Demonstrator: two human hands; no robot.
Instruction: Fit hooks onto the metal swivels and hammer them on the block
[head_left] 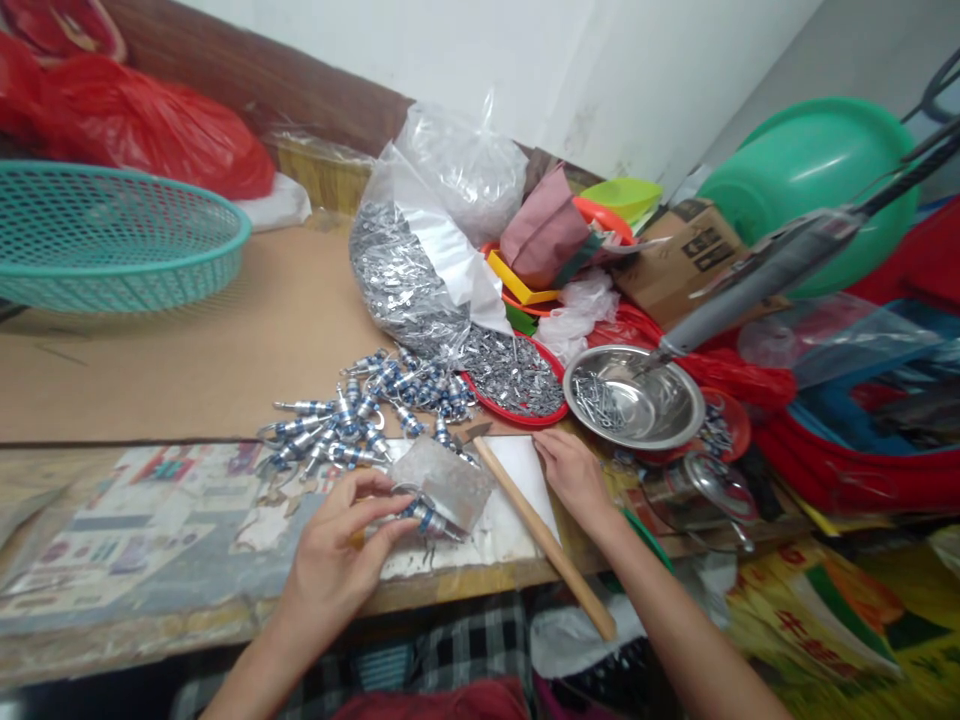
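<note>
My left hand [341, 545] pinches a silver hook anchor with blue bands [431, 520] between thumb and fingers, beside a tilted grey metal block [442, 480]. My right hand [574, 475] is at the edge of the white sheet [517, 480], close to the red tray of small metal pieces [517, 380]. Its fingers are drawn together, and whatever they may hold is too small to make out. Between the hands lies a hammer [544, 540], its wooden handle jutting past the table's front edge. A heap of similar blue-banded anchors [360, 410] lies behind the block.
A steel bowl [675, 410] with metal pins stands right of the red tray. Behind it sits a clear bag of small metal parts [397, 270]. A turquoise basket [120, 270] is at the left. A grey tool with a long shaft [765, 280] slants over the bowl.
</note>
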